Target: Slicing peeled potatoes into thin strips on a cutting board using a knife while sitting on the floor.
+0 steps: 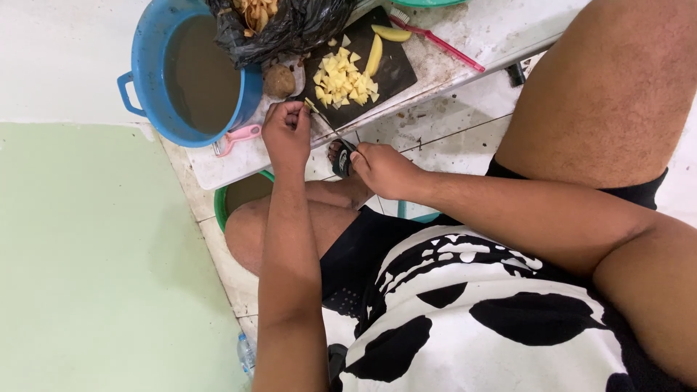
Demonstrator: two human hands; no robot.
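**Potato cutting at a low worktop, seen from above**

The left hand (pixel 287 133) pinches a small pale potato piece (pixel 311 106) at the edge of a matte black cutting board (pixel 396 69). The right hand (pixel 383 168) is clenched round a dark knife (pixel 330 127), its thin blade reaching the piece. Angular yellow cubes (pixel 343 78) are heaped on the board; one unpeeled brown potato (pixel 279 80) lies beside. A glossy blue plastic pot (pixel 149 69) holds murky water. A crumpled black bag (pixel 290 25) hides its far rim. The knife handle is mostly covered.

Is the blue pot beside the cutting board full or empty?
Nearly full: the blue pot holds murky brownish water close to its rim, hiding the bottom entirely.
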